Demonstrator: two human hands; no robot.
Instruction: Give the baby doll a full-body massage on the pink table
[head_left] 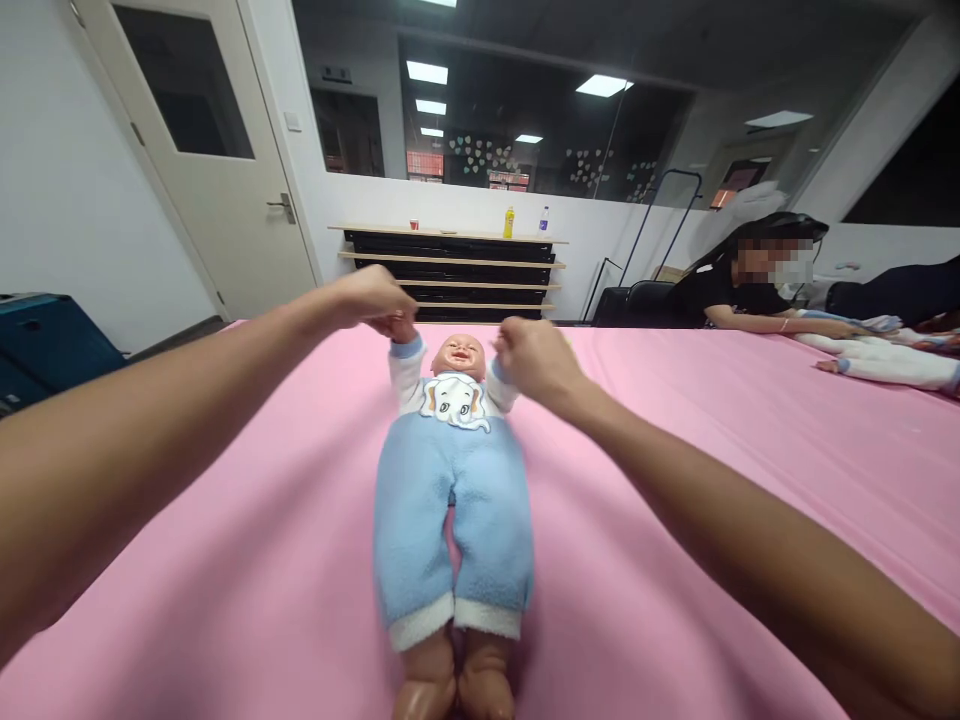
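A baby doll (454, 480) lies on its back on a pink cover, its feet towards me. It wears a light blue and white fleece suit with an elephant face (455, 402) on the chest. Both of its arms are raised beside its head. My left hand (379, 298) is closed around the doll's hand on the left, above the blue cuff (407, 347). On the other side, my right hand (538, 358) is closed over the doll's other hand, which it hides.
The pink cover (285, 520) spreads over the wide table. At the right a person (720, 280) leans over another doll (892, 358). Beyond the table are a low shelf (450, 238) with bottles and a door (195, 150). A teal case (60, 340) stands at the left.
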